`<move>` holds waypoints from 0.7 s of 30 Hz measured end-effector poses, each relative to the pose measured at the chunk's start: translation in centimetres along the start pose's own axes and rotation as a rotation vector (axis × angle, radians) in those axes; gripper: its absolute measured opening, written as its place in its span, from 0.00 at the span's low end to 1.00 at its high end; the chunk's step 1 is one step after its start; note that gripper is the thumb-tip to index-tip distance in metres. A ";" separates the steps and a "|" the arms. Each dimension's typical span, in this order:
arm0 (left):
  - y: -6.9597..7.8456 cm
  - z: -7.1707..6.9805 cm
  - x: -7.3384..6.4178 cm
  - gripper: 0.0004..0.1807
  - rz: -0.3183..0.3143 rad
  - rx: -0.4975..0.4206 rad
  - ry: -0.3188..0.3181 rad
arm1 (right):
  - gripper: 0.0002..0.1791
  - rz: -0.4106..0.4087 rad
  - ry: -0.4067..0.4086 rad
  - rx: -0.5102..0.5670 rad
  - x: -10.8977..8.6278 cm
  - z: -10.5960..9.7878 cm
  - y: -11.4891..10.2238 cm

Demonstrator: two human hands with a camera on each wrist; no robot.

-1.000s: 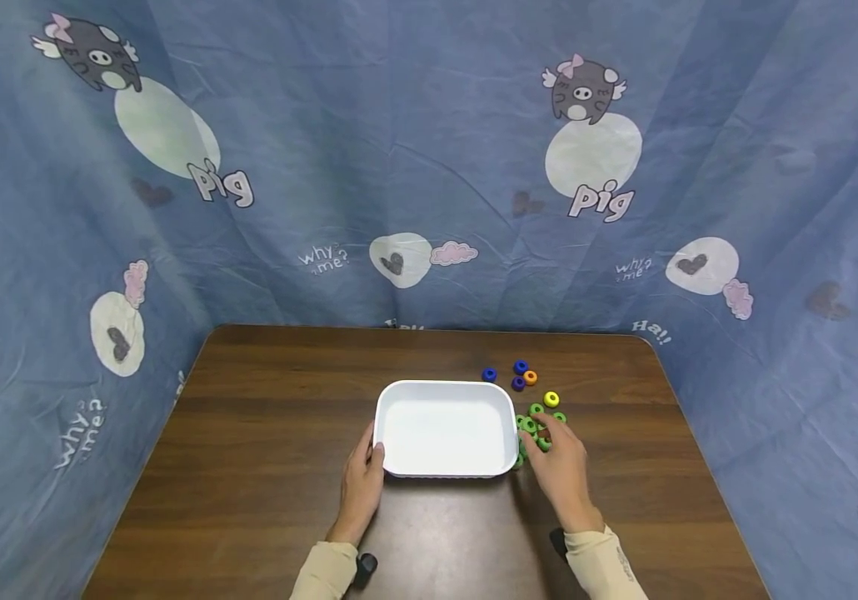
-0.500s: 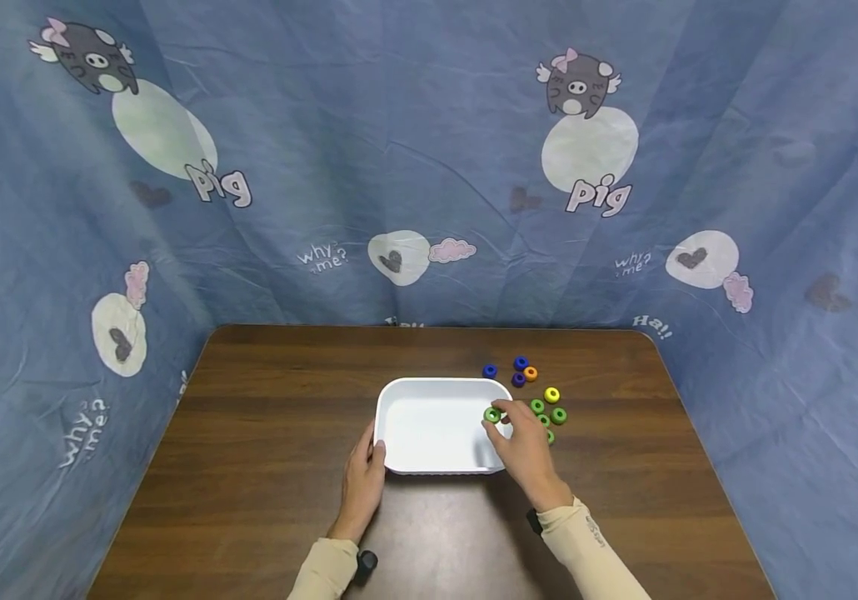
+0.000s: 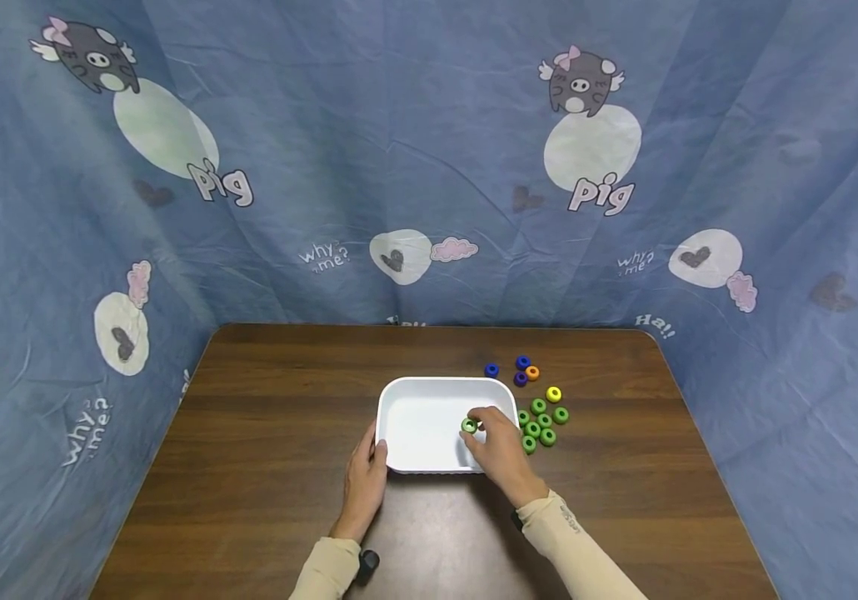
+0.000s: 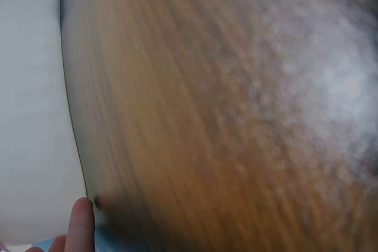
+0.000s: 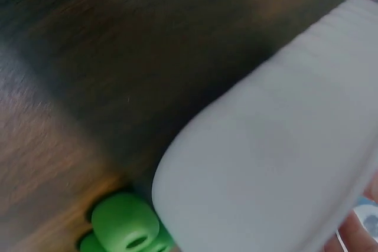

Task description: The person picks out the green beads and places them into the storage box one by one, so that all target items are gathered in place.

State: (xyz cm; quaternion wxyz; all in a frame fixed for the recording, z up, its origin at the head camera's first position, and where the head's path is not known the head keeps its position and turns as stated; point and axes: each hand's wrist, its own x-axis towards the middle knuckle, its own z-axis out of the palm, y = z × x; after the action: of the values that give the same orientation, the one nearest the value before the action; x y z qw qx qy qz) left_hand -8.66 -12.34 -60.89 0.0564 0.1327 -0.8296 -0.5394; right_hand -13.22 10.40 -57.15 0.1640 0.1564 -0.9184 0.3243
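My left hand [image 3: 364, 482] holds the white tray [image 3: 447, 472] at its left end, thumb by the near corner. The left wrist view shows a fingertip [image 4: 81, 210] against the tray's outer wall. Over the tray's right half, my right hand [image 3: 500, 457] pinches a green ring-shaped bead [image 3: 469, 426] between thumb and fingers. In the right wrist view the tray's outer wall [image 5: 266, 157] hides most of this hand. No other bead shows inside the tray.
Several green beads [image 3: 545, 421] lie close by the tray's right end. Behind them are a yellow bead [image 3: 553, 394], an orange bead [image 3: 532, 373] and several blue ones [image 3: 522, 362]. A printed blue curtain [image 3: 429, 167] surrounds the brown wooden table [image 3: 264, 433].
My right hand has picked up a green bead from the group at the right and carried it left over the tray. The left hand stays in place at the tray.
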 end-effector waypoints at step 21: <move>0.1 0.2 0.0 0.27 0.002 -0.006 0.014 | 0.10 0.094 -0.222 -0.082 1.4 2.6 -0.3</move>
State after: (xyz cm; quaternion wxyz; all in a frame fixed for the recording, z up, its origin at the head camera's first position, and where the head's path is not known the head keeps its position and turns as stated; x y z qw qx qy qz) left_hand -8.72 -12.12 -60.89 0.0631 0.1355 -0.8277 -0.5409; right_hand -14.87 8.25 -58.29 0.0520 0.1411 -0.9497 0.2747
